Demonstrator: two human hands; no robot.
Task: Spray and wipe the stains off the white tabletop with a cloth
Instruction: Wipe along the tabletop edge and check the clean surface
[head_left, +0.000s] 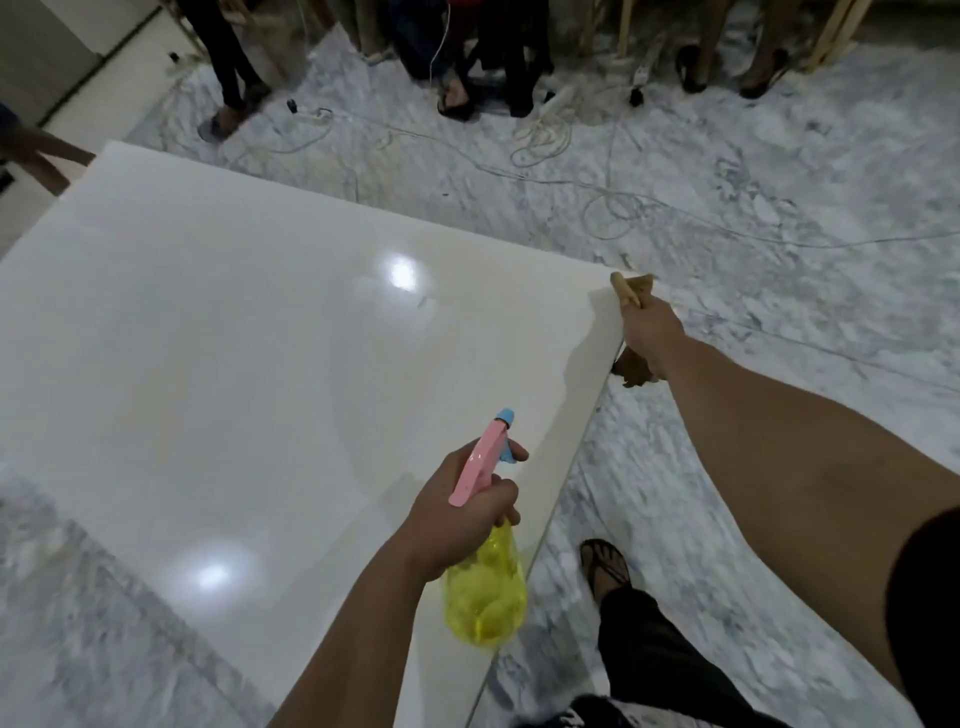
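The left hand (462, 512) is squeezing a yellow spray bottle (485, 590) over the white tabletop (218, 332), while the right hand (649, 327) is gripping a brown cloth (631, 366) at the tabletop's corner.

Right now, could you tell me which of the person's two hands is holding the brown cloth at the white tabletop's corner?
The right hand, stretched to the far corner of the white tabletop, grips the brown cloth; the left hand holds the yellow spray bottle with pink trigger.

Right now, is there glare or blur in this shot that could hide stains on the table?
Head view: two bright lamp reflections glare on the white tabletop, one mid-table, one nearer; floor and edges smear with motion blur and wide-angle bending; the room is dim.
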